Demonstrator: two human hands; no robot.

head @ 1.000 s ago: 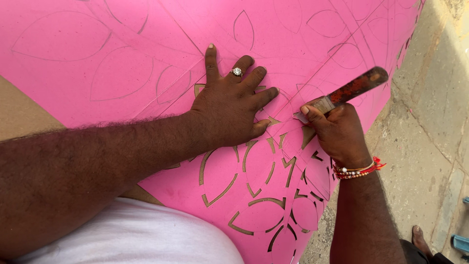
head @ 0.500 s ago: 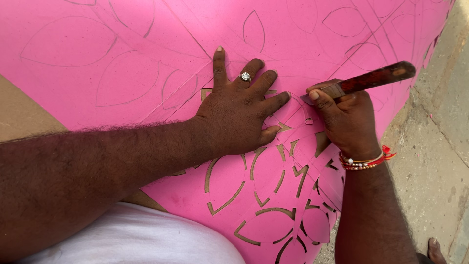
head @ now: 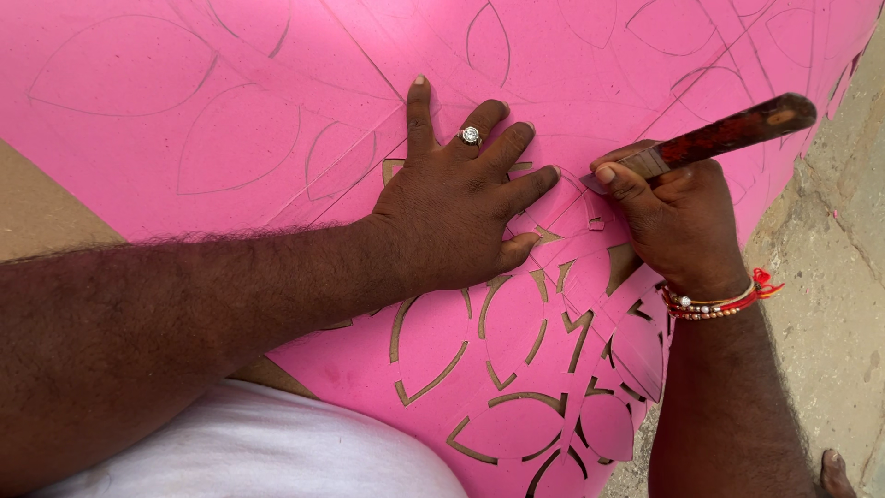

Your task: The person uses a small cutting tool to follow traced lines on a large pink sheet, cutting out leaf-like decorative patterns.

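A big pink sheet (head: 277, 83) with pencilled leaf and petal outlines fills most of the view. Near me, part of its pattern is cut through, showing brown slots (head: 516, 369). My left hand (head: 456, 207), with a ring on one finger, lies flat on the sheet with fingers spread, pressing it down beside the cut area. My right hand (head: 673, 221), with red and beaded bands at the wrist, grips a cutting knife with a dark red-brown wooden handle (head: 728, 134). The blade end points down into the sheet just right of my left fingertips; the tip is hidden by my thumb.
A brown board (head: 46, 207) shows under the sheet at the left. Grey concrete ground (head: 830, 323) runs along the right side, with a bare toe (head: 837, 472) at the lower right. White cloth over my lap (head: 267, 456) covers the bottom edge.
The view has shifted so both hands sit a little higher and further right. The knife handle has tilted flatter. My left hand stays pressed flat on the sheet.
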